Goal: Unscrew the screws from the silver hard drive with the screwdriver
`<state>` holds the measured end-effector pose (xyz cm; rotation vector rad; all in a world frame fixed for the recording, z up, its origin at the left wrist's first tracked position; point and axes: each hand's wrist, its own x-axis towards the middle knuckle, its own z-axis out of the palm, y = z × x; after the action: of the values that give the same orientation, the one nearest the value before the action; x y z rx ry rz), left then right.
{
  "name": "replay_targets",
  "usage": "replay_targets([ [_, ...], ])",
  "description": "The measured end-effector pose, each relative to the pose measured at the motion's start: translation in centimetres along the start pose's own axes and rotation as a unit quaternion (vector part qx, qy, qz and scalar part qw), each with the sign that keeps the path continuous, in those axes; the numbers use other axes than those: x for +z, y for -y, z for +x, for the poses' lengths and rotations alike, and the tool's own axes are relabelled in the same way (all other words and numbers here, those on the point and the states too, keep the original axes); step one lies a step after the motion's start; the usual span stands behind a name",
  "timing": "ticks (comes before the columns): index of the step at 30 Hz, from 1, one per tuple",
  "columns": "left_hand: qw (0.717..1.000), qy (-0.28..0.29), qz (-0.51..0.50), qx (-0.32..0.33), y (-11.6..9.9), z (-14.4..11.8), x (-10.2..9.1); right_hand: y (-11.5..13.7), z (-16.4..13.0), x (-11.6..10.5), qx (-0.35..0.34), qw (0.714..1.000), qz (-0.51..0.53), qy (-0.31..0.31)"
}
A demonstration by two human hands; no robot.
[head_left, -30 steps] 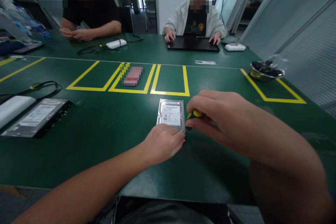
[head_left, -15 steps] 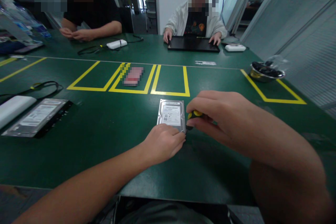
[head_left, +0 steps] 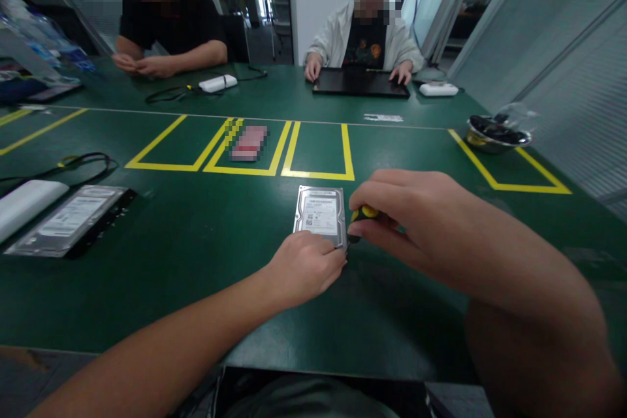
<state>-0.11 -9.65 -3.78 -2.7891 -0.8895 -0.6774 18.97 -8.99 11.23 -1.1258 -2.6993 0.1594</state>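
A silver hard drive [head_left: 320, 213] lies flat on the green table [head_left: 196, 261], label up. My left hand [head_left: 304, 268] rests on its near edge and pins it down. My right hand [head_left: 416, 228] is closed around a screwdriver with a yellow and black handle [head_left: 363, 214], held upright at the drive's near right corner. The screwdriver's tip is hidden between my fingers.
A second hard drive [head_left: 68, 219] and a white box [head_left: 24, 199] lie at the left. Yellow tape boxes [head_left: 318, 173] mark the table beyond the drive. A metal bowl [head_left: 497, 134] sits at the right. Two people sit across, one with hands at a black laptop [head_left: 360, 83].
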Motion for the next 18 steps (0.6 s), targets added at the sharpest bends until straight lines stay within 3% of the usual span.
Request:
replay_targets([
  [18, 1.000, 0.003, -0.004, -0.003, 0.02, -0.05, 0.03, 0.04, -0.03, 0.01, 0.008, 1.000, -0.001, 0.006],
])
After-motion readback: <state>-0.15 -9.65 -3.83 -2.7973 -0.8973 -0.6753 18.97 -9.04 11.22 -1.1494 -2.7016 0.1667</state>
